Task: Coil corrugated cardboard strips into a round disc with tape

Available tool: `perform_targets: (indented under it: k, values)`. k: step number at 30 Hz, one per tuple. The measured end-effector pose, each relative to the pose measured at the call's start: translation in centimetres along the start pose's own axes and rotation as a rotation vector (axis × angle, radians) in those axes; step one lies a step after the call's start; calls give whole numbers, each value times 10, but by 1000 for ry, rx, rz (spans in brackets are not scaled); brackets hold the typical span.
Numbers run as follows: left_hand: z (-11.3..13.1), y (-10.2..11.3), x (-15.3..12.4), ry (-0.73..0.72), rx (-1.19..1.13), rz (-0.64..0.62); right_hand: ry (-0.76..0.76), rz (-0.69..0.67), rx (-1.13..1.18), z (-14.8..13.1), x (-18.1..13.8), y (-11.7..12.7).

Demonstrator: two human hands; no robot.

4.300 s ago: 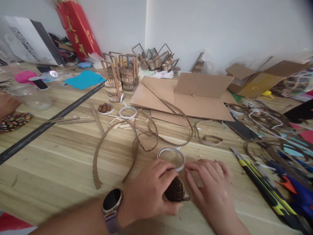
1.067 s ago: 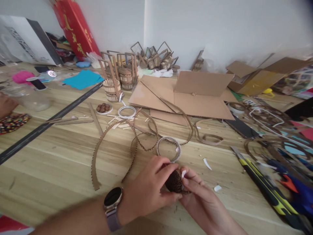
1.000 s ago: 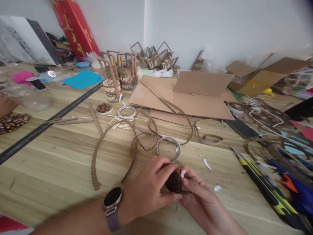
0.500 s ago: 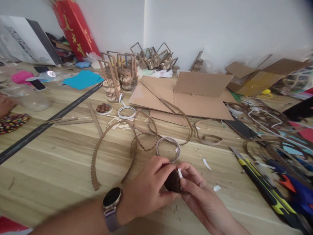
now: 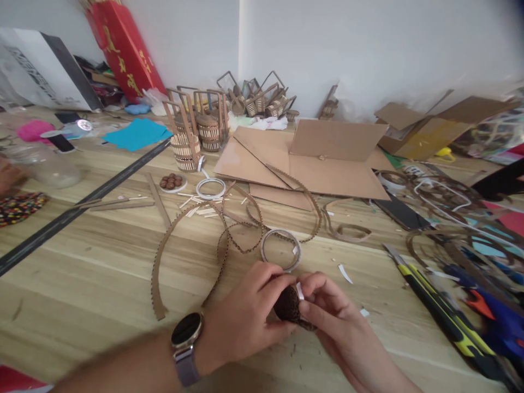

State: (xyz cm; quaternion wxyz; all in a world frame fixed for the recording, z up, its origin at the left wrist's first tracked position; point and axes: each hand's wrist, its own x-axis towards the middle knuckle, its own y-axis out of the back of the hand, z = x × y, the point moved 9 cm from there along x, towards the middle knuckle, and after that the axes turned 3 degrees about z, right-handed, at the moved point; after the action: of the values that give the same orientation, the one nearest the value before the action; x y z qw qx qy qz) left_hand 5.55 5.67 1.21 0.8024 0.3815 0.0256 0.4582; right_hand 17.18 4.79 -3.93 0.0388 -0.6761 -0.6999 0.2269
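My left hand (image 5: pixel 257 305), with a watch on its wrist, is wrapped round a small dark brown coil of corrugated cardboard (image 5: pixel 286 305). From the other side my right hand (image 5: pixel 331 311) pinches a short white strip (image 5: pixel 300 291), which looks like tape, at the coil's edge. Part of the coil is hidden by my fingers. Just beyond my hands lies a roll of tape (image 5: pixel 264 254). Long curled strips of corrugated cardboard (image 5: pixel 159 273) lie to the left, on the wooden table.
A yellow and black utility knife (image 5: pixel 434 311) lies at right near tangled strips. Flat cardboard (image 5: pixel 262 158) and small slatted buckets (image 5: pixel 186 153) stand farther back. White sticks (image 5: pixel 204 210) and a dish of brown balls (image 5: pixel 172 183) are left of centre. Another person's hand (image 5: pixel 10 174) shows at far left.
My right hand's fingers have shifted slightly at the coil, and the white strip is now tilted differently. My left hand keeps its hold. The view has moved very slightly.
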Motion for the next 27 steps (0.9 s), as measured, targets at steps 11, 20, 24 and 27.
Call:
perform_targets:
  k: [11, 20, 24, 27]
  values:
    - [2, 7, -3, -28, -49, 73, -2, -72, -42, 2, 5, -3]
    - [3, 7, -5, -85, -95, 53, 111, -183, -148, -15, 2, -13]
    - [2, 8, -4, -56, -112, 58, 199, -183, -223, -21, 1, -14]
    - [3, 9, -4, -69, -119, 73, 199, -204, -240, -23, 0, -17]
